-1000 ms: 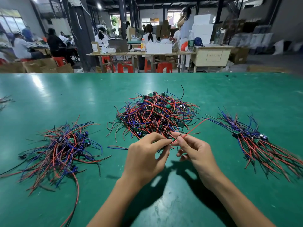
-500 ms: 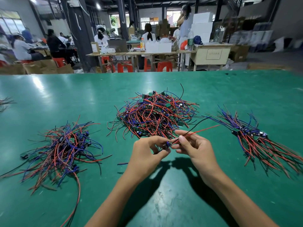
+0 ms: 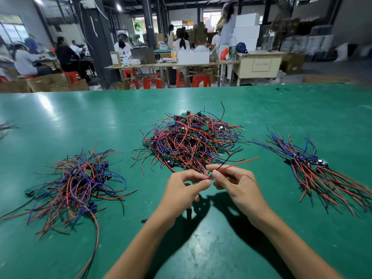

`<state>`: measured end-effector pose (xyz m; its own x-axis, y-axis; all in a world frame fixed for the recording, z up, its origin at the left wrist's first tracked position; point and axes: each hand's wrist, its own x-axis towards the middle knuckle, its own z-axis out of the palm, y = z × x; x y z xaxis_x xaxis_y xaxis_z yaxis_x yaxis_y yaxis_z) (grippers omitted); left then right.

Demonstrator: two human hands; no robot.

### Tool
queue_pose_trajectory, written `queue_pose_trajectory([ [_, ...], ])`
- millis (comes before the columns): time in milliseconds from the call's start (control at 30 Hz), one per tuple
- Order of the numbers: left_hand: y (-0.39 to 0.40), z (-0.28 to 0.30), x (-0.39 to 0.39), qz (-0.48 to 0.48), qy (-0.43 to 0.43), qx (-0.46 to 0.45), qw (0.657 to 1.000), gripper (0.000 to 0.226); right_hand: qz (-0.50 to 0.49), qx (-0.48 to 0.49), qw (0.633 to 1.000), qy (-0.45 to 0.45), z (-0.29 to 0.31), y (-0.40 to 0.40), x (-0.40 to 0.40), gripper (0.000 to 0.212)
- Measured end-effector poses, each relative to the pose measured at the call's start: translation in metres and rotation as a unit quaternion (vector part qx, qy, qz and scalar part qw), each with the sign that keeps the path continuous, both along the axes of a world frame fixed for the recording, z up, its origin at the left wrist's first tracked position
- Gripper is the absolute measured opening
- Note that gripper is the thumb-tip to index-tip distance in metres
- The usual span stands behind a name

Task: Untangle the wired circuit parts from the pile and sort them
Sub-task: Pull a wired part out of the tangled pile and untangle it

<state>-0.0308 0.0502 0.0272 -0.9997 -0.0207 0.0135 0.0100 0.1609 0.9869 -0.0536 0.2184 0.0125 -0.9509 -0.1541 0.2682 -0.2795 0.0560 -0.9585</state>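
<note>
Both hands, left hand (image 3: 186, 187) and right hand (image 3: 234, 183), are pinching one wired part, its red wire (image 3: 239, 162) pointing up-right toward the sorted bundle (image 3: 314, 168) (right hand nearer).

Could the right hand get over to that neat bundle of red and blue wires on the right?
Probably yes. Bare green table lies between the right hand and the neat bundle of red and blue wires. But its fingers already pinch a thin red wire.
</note>
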Motion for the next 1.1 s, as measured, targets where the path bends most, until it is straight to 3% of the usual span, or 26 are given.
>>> queue_pose_trajectory([
  [133, 0.001, -0.001, -0.001, -0.005, 0.019, -0.011, 1.000, 0.013, -0.011, 0.071, 0.997, 0.020, 0.000, -0.004, 0.003, 0.032],
  [233, 0.000, 0.000, -0.001, -0.014, 0.029, -0.015, 0.999, 0.015, -0.021, 0.083, 0.996, 0.012, 0.000, -0.005, 0.003, 0.026],
  [900, 0.006, 0.000, 0.003, -0.036, 0.021, 0.007, 0.999, 0.018, -0.069, -0.006, 0.997, -0.043, -0.010, -0.027, 0.014, 0.028],
  [1100, 0.008, -0.002, 0.005, -0.026, 0.067, -0.050, 0.996, 0.024, -0.092, 0.026, 0.995, -0.018, -0.009, -0.034, 0.017, 0.035],
])
